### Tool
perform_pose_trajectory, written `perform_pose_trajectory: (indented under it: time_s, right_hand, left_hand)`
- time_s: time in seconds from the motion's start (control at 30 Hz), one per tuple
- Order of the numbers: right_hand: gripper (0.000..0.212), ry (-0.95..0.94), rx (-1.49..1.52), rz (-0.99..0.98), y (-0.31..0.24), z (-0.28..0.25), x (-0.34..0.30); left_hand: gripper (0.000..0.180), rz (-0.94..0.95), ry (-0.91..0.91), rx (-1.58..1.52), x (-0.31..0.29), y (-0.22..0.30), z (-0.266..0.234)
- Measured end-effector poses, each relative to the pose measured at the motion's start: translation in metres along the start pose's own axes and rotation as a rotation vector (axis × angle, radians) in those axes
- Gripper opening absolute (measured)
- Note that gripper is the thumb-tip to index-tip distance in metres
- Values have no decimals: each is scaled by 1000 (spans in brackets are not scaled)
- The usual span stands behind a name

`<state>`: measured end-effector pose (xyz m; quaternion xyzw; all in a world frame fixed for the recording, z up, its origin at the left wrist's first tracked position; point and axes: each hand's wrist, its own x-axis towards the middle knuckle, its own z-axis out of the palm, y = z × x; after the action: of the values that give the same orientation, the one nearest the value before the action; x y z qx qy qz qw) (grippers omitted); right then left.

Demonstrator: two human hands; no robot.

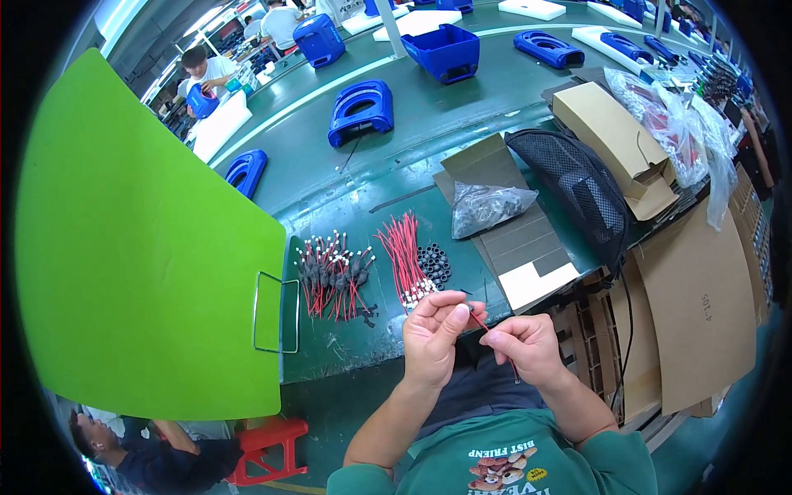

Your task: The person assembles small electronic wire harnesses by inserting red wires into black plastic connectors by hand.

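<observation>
Between my hands, just off the bench's front edge, a thin red and black wire (478, 320) is stretched at a slant. My left hand (433, 337) pinches its upper end, where a small dark piece shows at the fingertips. My right hand (528, 346) pinches the wire lower down, and its tail hangs below the fingers. Beyond my left hand lies a bundle of red wires (402, 252) with white connectors at the near end. Small black rings (434, 264) are heaped beside it. Farther left sit wires with black-wrapped middles (334, 276).
A green panel (148, 247) stands on the left, with a wire-frame stand at its edge. Right of the wires are flattened cardboard (520, 231), a plastic bag of dark parts (487, 206) and a black mesh bag (577, 181). Blue housings (360, 111) lie behind. Other people work nearby.
</observation>
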<state>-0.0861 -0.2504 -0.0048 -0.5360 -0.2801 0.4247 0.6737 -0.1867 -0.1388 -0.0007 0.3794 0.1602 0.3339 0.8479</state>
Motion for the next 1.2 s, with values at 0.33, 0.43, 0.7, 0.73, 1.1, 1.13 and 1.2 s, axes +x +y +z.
perform_pose_trajectory:
  time_s: [0.33,0.43,0.7,0.73,1.1,1.13,1.2]
  right_hand:
    - [15,-198,-30,103,-7,-1,-3]
    - [14,-170,-1,64,-9,-3,-2]
    - [10,-61,-40,-335,0,-3,5]
    - [10,-63,-41,-336,0,-3,5]
    - [12,19,433,-150,-15,-8,11]
    - [12,26,431,-148,-17,-9,10]
    - [7,-105,142,-209,-24,-15,7]
  left_hand:
    - [10,-60,-48,113,-3,16,-5]
    - [11,-111,-149,132,-9,9,-22]
    - [15,-395,-249,348,-17,7,-15]
    - [15,-397,-238,352,-18,6,-16]
    - [10,-448,-222,86,-25,2,-23]
    - [8,-445,-210,27,-24,1,-23]
    - [8,-443,-190,-28,-23,-1,-24]
